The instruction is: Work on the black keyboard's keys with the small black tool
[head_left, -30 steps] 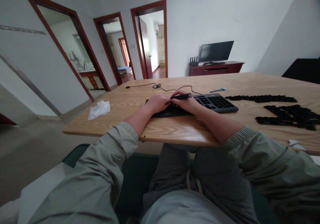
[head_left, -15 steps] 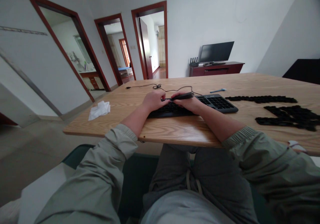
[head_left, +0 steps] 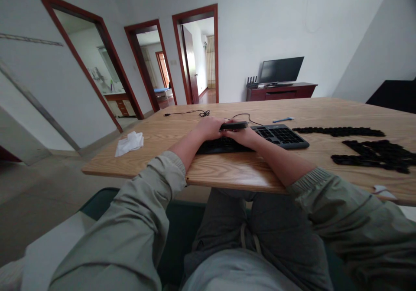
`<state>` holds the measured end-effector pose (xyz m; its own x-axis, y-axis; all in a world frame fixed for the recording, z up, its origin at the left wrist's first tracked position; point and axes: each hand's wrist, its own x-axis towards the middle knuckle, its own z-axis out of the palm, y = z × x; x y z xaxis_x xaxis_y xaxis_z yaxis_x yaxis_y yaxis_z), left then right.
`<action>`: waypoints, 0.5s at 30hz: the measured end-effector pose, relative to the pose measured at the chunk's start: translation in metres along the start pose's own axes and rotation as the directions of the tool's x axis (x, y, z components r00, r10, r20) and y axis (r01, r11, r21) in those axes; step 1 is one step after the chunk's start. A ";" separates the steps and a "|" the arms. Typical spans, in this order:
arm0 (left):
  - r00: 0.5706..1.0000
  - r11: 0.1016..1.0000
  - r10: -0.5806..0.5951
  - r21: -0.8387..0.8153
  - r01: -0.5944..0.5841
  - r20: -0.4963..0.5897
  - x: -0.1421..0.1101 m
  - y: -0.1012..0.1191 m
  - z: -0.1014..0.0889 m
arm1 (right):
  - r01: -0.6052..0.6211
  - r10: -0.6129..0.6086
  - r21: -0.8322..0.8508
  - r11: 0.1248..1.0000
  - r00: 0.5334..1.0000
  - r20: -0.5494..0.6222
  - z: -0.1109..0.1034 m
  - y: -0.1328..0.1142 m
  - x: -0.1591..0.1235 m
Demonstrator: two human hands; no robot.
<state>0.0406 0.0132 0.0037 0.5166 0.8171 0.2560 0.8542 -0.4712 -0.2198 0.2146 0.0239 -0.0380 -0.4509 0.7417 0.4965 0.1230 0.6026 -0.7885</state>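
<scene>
From here, a white tissue [head_left: 129,143] lies leftmost; the left hand [head_left: 210,128] bends over the keyboard [head_left: 282,135], its grip unclear to me; the right hand [head_left: 242,135] pinches a dark tool [head_left: 234,125]; black keys [head_left: 378,152] lie rightmost.

Worn on the head, the one camera faces twelve o'clock and downward, over the lap [head_left: 224,226], close table [head_left: 227,169] and farther TV [head_left: 281,70] at one o'clock.
</scene>
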 end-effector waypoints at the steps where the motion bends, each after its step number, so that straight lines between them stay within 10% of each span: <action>1: 1.000 1.000 -0.007 0.010 0.007 0.016 0.001 -0.002 0.000 | -0.009 0.009 0.000 1.000 0.999 -0.034 0.001 0.002 -0.001; 9: 0.992 0.993 -0.098 -0.070 0.092 -0.082 -0.003 -0.007 0.015 | -0.040 0.082 -0.383 0.923 0.992 0.094 -0.001 0.002 -0.011; 15: 0.957 0.956 -0.260 -0.174 0.236 -0.131 -0.004 -0.009 0.026 | 0.142 0.089 -0.717 0.683 0.957 0.275 0.006 -0.015 -0.017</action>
<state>0.0292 0.0229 -0.0195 0.2797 0.8609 0.4250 0.9489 -0.3153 0.0140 0.2152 0.0000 -0.0367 -0.6634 0.6831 0.3053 0.6535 0.7277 -0.2081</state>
